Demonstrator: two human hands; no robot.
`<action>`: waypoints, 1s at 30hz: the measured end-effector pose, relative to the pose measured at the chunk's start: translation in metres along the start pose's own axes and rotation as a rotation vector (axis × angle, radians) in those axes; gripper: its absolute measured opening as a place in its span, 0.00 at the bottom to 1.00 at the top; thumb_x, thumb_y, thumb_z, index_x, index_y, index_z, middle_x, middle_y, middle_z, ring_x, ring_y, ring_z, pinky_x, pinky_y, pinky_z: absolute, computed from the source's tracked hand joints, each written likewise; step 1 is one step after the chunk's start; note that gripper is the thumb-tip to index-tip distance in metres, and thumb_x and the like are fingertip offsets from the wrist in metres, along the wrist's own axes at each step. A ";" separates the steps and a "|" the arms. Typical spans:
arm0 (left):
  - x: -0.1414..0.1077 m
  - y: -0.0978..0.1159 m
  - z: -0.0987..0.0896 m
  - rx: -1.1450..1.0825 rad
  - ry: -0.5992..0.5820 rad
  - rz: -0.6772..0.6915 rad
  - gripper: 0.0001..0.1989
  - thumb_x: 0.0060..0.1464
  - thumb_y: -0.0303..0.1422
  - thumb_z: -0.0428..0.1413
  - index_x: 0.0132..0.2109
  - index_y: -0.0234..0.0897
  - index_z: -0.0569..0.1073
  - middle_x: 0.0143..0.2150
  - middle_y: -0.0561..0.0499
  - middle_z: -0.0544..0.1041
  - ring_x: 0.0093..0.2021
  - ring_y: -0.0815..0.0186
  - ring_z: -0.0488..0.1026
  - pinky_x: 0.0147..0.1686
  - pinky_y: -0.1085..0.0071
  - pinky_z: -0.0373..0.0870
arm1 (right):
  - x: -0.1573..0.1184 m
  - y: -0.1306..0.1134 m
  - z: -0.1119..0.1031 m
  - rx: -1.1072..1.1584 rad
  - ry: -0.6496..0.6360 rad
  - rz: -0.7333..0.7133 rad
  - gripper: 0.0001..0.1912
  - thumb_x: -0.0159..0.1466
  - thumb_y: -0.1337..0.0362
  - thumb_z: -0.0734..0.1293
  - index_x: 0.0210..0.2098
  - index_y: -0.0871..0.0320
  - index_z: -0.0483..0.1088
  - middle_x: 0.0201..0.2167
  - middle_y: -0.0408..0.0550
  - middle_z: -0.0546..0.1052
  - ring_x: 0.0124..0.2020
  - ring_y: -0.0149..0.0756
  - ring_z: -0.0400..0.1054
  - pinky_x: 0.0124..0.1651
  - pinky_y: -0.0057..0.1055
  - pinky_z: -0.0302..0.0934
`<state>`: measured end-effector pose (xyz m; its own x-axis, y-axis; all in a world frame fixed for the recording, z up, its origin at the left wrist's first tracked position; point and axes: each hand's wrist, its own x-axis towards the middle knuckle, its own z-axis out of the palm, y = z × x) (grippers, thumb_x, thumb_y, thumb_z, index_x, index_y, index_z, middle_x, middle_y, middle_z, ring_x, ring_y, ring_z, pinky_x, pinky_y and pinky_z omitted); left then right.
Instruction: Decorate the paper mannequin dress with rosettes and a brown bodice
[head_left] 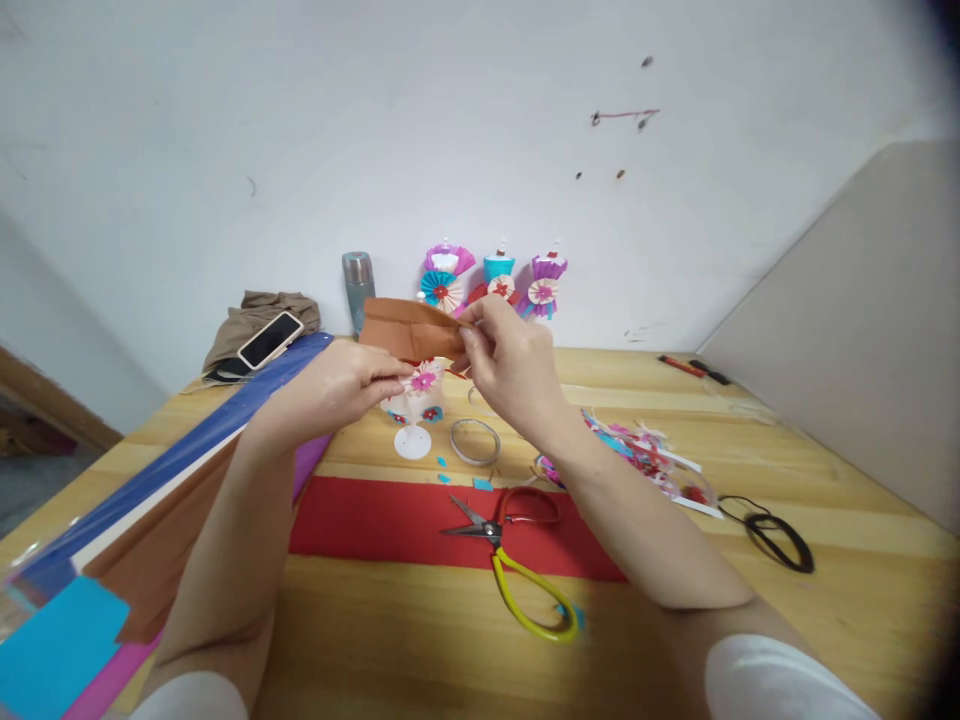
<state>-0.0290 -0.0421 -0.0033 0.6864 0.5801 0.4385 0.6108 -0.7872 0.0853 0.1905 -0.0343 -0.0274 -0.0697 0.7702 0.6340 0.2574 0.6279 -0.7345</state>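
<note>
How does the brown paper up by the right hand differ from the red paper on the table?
The brown paper is pinched in the right hand, while the red paper lies with open scissors on it. The brown paper is raised at an angle; the red paper rests flat on the table. The red paper also looks longer than the brown paper. Both are plain, single-coloured pieces.

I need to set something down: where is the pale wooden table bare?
The table is bare between the black looped cord and grey-white partition, and below the flat red paper strip, left of the red-and-yellow scissors. It's crowded left, under overlapping coloured sheets, and centrally, around the left hand and right hand.
</note>
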 end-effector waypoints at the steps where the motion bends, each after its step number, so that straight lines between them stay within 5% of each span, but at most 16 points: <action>1: 0.000 0.000 0.000 0.000 -0.001 -0.002 0.14 0.63 0.32 0.53 0.46 0.36 0.83 0.40 0.46 0.85 0.37 0.64 0.80 0.38 0.74 0.71 | 0.001 0.000 0.000 0.013 0.005 -0.002 0.07 0.62 0.57 0.68 0.35 0.51 0.66 0.31 0.49 0.75 0.42 0.48 0.76 0.43 0.42 0.70; 7: -0.001 0.000 0.000 -0.025 0.003 -0.004 0.14 0.64 0.33 0.53 0.45 0.36 0.83 0.42 0.46 0.85 0.38 0.63 0.81 0.38 0.73 0.72 | 0.004 0.003 0.002 0.052 0.058 -0.024 0.09 0.65 0.52 0.64 0.37 0.49 0.67 0.28 0.46 0.73 0.36 0.42 0.74 0.41 0.41 0.69; 18: 0.000 -0.001 0.001 -0.040 -0.004 -0.009 0.14 0.64 0.33 0.52 0.44 0.38 0.83 0.42 0.47 0.85 0.39 0.64 0.80 0.40 0.73 0.72 | 0.005 0.008 0.009 -0.095 0.122 -0.155 0.07 0.67 0.55 0.64 0.36 0.50 0.69 0.29 0.47 0.75 0.39 0.44 0.76 0.46 0.41 0.70; 30: 0.000 0.002 -0.001 -0.029 -0.011 -0.029 0.14 0.63 0.34 0.53 0.46 0.38 0.83 0.42 0.47 0.85 0.39 0.64 0.80 0.39 0.73 0.72 | 0.010 0.022 0.001 -0.039 0.014 -0.117 0.09 0.64 0.53 0.66 0.35 0.50 0.70 0.29 0.46 0.76 0.34 0.42 0.75 0.46 0.43 0.70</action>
<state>-0.0285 -0.0437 -0.0019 0.6730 0.6046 0.4261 0.6185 -0.7759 0.1241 0.1949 -0.0128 -0.0375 -0.0881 0.6900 0.7184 0.2857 0.7084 -0.6454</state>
